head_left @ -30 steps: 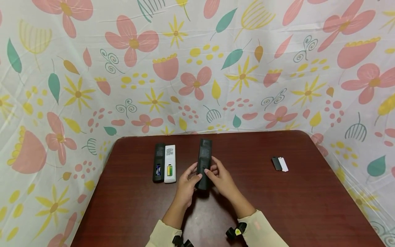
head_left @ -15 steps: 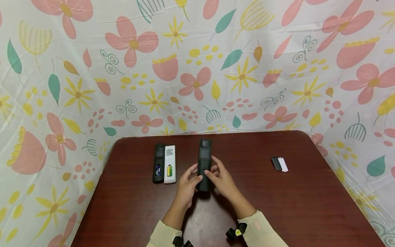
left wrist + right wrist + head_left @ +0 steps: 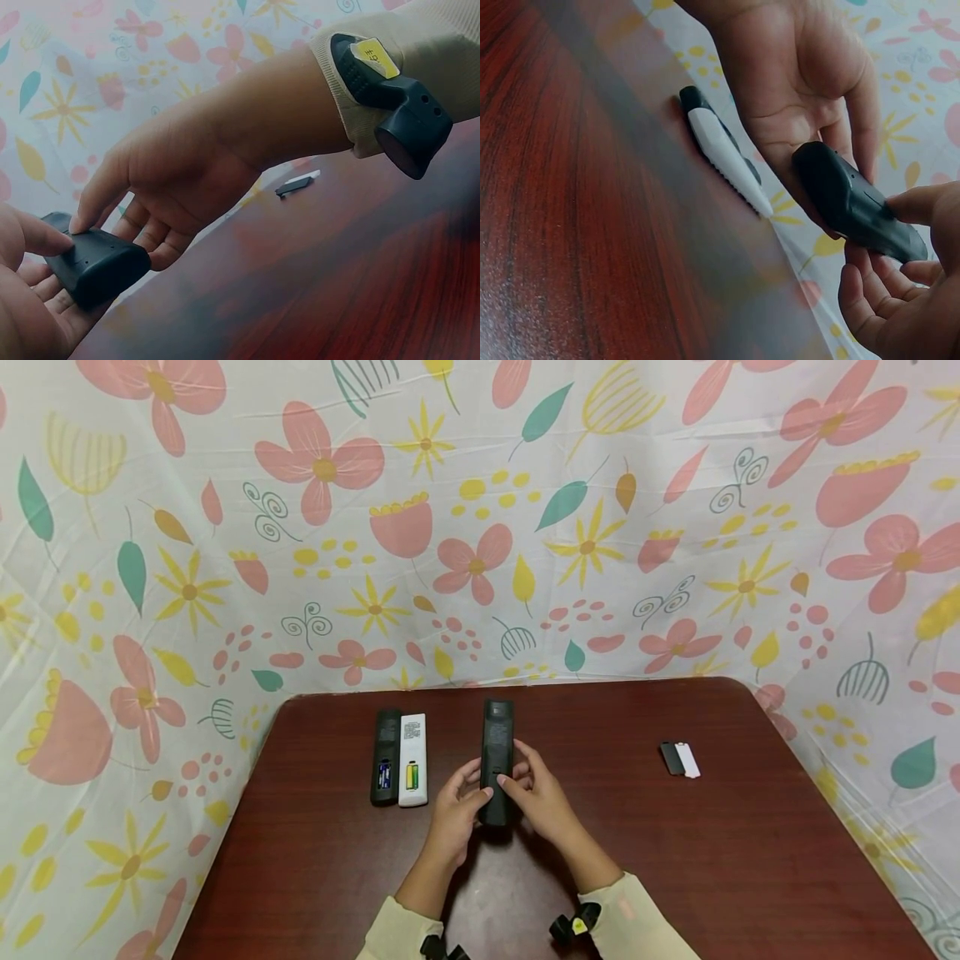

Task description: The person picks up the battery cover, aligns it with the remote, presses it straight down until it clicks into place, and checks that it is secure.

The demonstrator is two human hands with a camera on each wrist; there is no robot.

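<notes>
Both hands hold a black remote control point(image 3: 498, 735) over the middle of the table, its back facing up and its long side pointing away from me. My left hand point(image 3: 453, 814) grips its left edge, thumb on the back. From the other side, my right hand point(image 3: 546, 802) holds it with fingers along the right edge and the thumb pressed on the battery cover area. In the left wrist view the near end of the remote point(image 3: 105, 266) shows between the two hands. The right wrist view shows the same remote point(image 3: 847, 199) with fingers beneath it.
To the left, a black remote point(image 3: 386, 739) and a white remote point(image 3: 413, 739) lie side by side, battery compartments uncovered with batteries inside. At the right lie a black battery cover point(image 3: 672, 758) and a white one point(image 3: 687, 760). A flowered cloth point(image 3: 480, 527) hangs behind the table point(image 3: 300, 877).
The held remote has tipped slightly, its near end showing a little lower in the head view. Both hands keep their hold in nearly the same place.
</notes>
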